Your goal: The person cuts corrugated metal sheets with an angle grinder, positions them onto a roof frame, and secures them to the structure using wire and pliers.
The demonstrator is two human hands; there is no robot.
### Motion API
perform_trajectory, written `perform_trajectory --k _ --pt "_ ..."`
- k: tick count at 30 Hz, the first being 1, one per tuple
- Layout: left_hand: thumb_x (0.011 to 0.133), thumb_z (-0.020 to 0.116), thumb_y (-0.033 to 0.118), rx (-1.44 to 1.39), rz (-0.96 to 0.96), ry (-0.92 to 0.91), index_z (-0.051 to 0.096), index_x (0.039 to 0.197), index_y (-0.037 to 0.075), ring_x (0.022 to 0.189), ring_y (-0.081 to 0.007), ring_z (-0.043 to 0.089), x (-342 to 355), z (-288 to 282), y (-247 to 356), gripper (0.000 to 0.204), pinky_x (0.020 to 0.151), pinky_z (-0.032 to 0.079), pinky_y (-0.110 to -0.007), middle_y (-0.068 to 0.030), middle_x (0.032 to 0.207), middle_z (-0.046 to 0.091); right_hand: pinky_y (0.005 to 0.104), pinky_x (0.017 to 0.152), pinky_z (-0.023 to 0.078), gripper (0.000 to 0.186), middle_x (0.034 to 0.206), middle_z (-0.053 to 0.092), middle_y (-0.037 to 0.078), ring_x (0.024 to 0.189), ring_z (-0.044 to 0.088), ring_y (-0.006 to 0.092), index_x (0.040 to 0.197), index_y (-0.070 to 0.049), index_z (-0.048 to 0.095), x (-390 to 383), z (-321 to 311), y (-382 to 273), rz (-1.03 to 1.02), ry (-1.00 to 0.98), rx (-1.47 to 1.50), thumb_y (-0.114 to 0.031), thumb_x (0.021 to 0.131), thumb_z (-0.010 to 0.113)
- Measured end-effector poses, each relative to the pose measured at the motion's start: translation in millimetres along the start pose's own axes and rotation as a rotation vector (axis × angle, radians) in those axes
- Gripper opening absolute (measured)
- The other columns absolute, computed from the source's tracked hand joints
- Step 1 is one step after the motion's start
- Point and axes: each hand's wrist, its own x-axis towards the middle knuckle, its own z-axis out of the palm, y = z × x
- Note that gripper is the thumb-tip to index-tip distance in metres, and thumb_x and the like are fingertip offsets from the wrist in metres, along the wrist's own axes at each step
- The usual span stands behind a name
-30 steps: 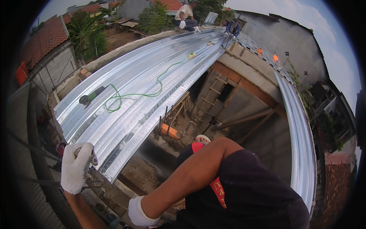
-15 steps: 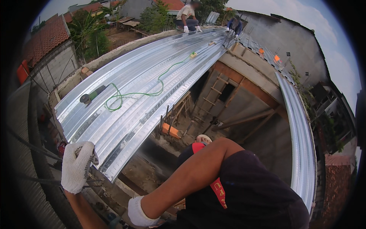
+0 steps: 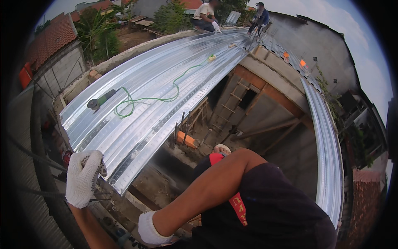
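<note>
My left hand (image 3: 84, 178), in a white knitted glove with dark dots on its palm side, is curled at the near end of a shiny corrugated metal decking sheet (image 3: 137, 151). Its fingers look closed on the sheet's end edge, though their tips are partly hidden. Of my right hand, only the white glove cuff (image 3: 148, 229) shows, at the lower edge; its fingers are hidden. A green angle grinder (image 3: 101, 100) lies on the sheets at the left. Its green cord (image 3: 163, 99) loops across them to a small yellowish socket (image 3: 212, 57).
Beside the sheets drops a deep opening with a wooden ladder (image 3: 230, 103) and an orange block (image 3: 187, 140). More decking (image 3: 327, 166) runs along the right. Two people are at the far end, one in a light shirt (image 3: 203, 13), one in blue (image 3: 261, 20). Reinforcing bars (image 3: 37, 159) stick out at left.
The person in blue has risen from bending to upright. The person in the light shirt has brought both gloved hands together. My left hand stays at the sheet's end, shifted slightly with the view.
</note>
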Motion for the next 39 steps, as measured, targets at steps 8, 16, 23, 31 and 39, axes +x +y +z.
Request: perform_trajectory --k 8,16,23,31,39 --pt "0.104 0.06 0.038 -0.009 0.024 0.046 0.066 0.068 -0.001 0.054 -0.0069 0.047 -4 -4 1 0.053 0.053 0.034 -0.029 -0.0002 0.058 0.057 0.046 0.086 0.058 0.029 0.108 0.08 0.01 0.103 0.075 0.0334 0.106 -0.014 0.083 -1 -10 -5 -0.01 -0.027 -0.041 -0.029 0.084 0.073" --pt "0.104 0.06 0.041 0.003 0.045 0.011 0.067 0.068 -0.001 0.054 -0.0066 0.046 1 0 -5 0.056 0.053 0.034 -0.029 0.0007 0.057 0.056 0.046 0.087 0.058 0.03 0.11 0.08 0.009 0.105 0.075 0.0325 0.109 -0.015 0.083 -5 -10 -2 -0.031 -0.064 -0.019 -0.029 0.084 0.074" --pt "0.105 0.061 0.038 -0.031 0.02 0.029 0.067 0.069 -0.001 0.055 -0.0064 0.047 1 1 -6 0.053 0.054 0.034 -0.028 0.0008 0.058 0.056 0.0461 0.087 0.058 0.03 0.109 0.08 0.01 0.105 0.075 0.0326 0.109 -0.015 0.083 -1 -9 -1 -0.009 -0.097 -0.008 -0.029 0.084 0.074" --pt "0.105 0.063 0.036 -0.028 -0.01 -0.004 0.068 0.073 -0.001 0.056 -0.0059 0.047 0 -4 -4 0.05 0.054 0.035 -0.028 0.0006 0.06 0.057 0.0462 0.086 0.057 0.029 0.108 0.08 0.01 0.104 0.075 0.0331 0.107 -0.013 0.083 -1 -9 -2 -0.002 -0.075 -0.011 -0.029 0.084 0.074" --pt "0.105 0.064 0.035 -0.065 -0.04 0.071 0.07 0.077 -0.002 0.057 -0.0062 0.049 -4 -2 -4 0.046 0.055 0.037 -0.027 -0.0005 0.062 0.06 0.0458 0.087 0.058 0.03 0.11 0.08 0.01 0.105 0.075 0.0331 0.109 -0.013 0.083 -2 -13 -2 -0.02 -0.093 -0.016 -0.03 0.085 0.074"
